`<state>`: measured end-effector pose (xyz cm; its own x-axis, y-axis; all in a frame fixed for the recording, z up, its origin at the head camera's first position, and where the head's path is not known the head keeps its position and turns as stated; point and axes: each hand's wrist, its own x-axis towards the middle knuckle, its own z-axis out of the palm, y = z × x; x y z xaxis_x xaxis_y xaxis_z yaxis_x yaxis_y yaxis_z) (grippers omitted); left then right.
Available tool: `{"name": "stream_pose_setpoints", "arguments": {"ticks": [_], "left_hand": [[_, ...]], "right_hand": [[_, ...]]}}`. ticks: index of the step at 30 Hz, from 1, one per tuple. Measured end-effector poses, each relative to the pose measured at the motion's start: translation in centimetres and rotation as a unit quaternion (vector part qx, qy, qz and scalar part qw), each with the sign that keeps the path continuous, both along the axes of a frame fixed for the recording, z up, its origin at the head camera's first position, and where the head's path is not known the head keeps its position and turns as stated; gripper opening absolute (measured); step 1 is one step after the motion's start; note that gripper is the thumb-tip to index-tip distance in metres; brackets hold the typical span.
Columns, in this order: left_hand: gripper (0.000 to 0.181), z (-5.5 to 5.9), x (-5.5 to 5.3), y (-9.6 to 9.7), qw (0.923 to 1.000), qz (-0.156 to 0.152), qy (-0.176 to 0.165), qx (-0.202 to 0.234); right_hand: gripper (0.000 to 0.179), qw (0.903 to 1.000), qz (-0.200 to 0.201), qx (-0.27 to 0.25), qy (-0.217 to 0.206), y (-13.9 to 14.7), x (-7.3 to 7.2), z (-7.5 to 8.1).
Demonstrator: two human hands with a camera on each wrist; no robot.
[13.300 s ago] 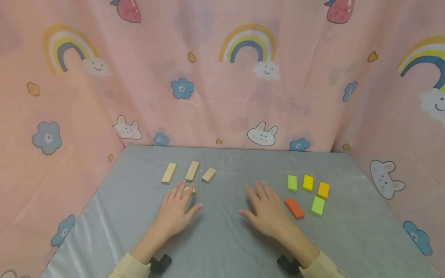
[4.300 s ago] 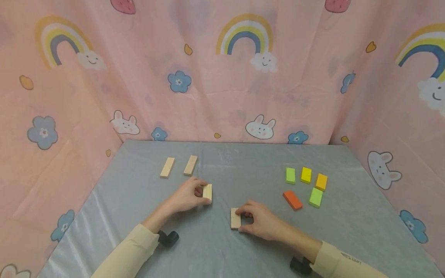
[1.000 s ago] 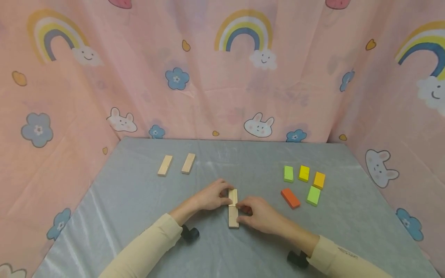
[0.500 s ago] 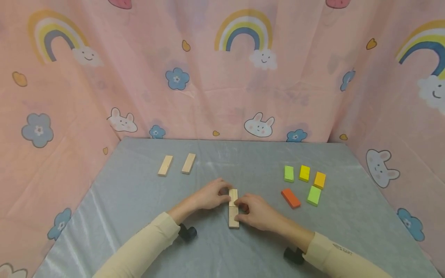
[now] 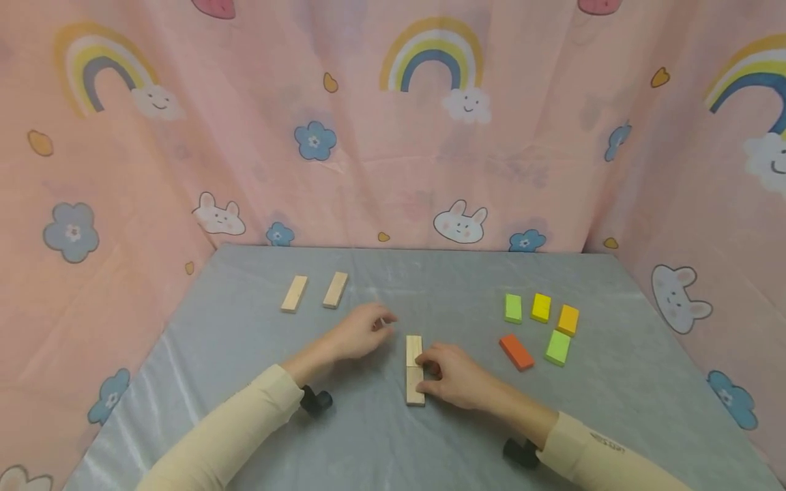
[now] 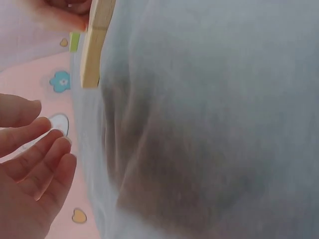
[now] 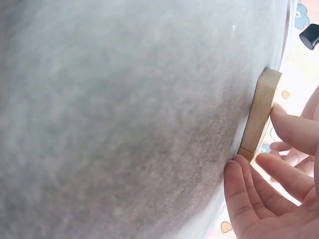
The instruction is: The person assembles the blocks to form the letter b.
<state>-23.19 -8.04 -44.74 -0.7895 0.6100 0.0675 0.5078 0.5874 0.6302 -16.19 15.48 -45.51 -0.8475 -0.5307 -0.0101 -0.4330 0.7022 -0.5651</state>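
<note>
Two plain wooden blocks lie end to end in a line at the middle of the table in the head view: the far block (image 5: 414,346) and the near block (image 5: 414,394). My right hand (image 5: 457,376) holds them from the right side, thumb on the near block and index finger just past the seam. In the right wrist view the thumb rests along the near block (image 7: 261,112) while the fingers bend near the joint. My left hand (image 5: 362,331) is off to the left of the far block, fingers loosely bent, holding nothing.
Two more plain wooden blocks, a left one (image 5: 294,294) and a right one (image 5: 335,290), lie at the back left. Coloured blocks sit at the right: orange-red (image 5: 516,352), two green, yellow (image 5: 541,308) and orange (image 5: 568,320). A patterned curtain (image 5: 368,191) surrounds the grey table.
My left hand has let go of the far wooden block and moved left and back. Since earlier, two wooden blocks came to the middle and were joined end to end. My right hand stays there.
</note>
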Motion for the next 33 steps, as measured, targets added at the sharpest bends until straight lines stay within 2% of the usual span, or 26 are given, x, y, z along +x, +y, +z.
{"name": "stream_pose_setpoints", "arguments": {"ticks": [4,7,11,19,24,30,33], "left_hand": [[0.026,0.5,-0.6,-0.7,0.9998,0.017,0.011,0.002],[0.025,1.0,-1.1,-1.1,0.999,0.031,0.032,-0.004],[0.026,1.6,-1.8,-1.4,0.9968,0.061,0.051,-0.008],[0.032,2.2,-3.1,-2.5,0.9947,0.088,0.049,0.019],[0.037,1.9,-4.2,-4.2,0.9898,0.129,0.032,0.052],[0.04,0.7,-5.0,-6.1,0.9735,0.209,0.005,0.092],[0.041,-0.1,-5.3,-6.8,0.9682,0.231,0.001,0.097]], "right_hand": [[0.034,1.0,-0.002,0.0,-0.001,0.1,0.1,0.1],[0.034,0.9999,-0.007,0.003,-0.009,0.1,0.2,0.2],[0.034,0.9997,-0.014,0.008,-0.02,0.0,0.4,0.2],[0.035,0.9995,-0.022,0.016,-0.019,0.1,0.5,0.3],[0.035,0.9996,-0.018,0.014,-0.014,0.0,0.6,0.4],[0.035,0.9994,-0.022,0.018,-0.021,-0.3,0.5,0.4],[0.035,0.9992,-0.023,0.017,-0.026,-0.4,0.4,0.4]]}}
